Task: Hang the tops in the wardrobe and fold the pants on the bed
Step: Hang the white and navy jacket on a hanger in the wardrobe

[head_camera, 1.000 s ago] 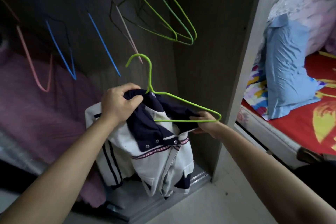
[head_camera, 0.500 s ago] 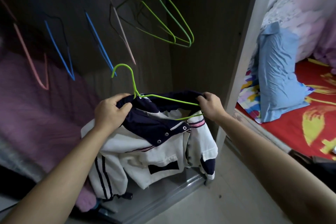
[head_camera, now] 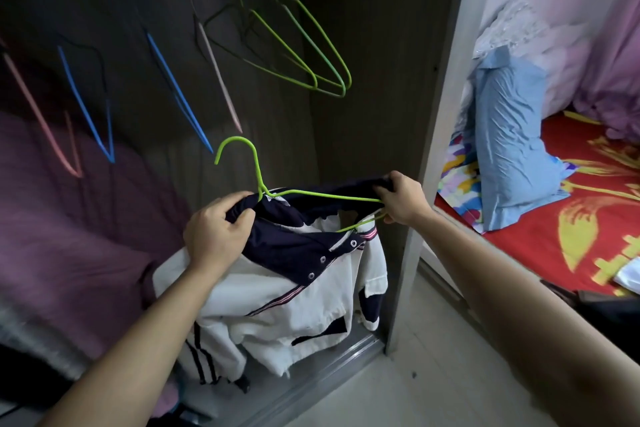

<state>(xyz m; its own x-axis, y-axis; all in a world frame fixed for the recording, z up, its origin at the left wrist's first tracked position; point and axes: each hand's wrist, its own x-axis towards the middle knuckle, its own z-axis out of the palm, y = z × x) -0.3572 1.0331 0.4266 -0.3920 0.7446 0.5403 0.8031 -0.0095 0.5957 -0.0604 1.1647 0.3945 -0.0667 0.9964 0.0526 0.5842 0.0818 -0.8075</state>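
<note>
Head view: in front of the open wardrobe (head_camera: 374,80), a green wire hanger (head_camera: 311,196) lies nearly level, its long axis running left to right and its hook pointing up and left. The left hand (head_camera: 214,232) grips the navy collar of a white-and-navy jacket (head_camera: 294,288) at the hanger's neck; the right hand (head_camera: 403,198) pinches the hanger's right end together with dark fabric. The jacket's body hangs below.

left hand (head_camera: 216,236) grips jacket (head_camera: 291,291) collar; right hand (head_camera: 403,198) grips shoulder, green hanger (head_camera: 294,196) inside.
</note>
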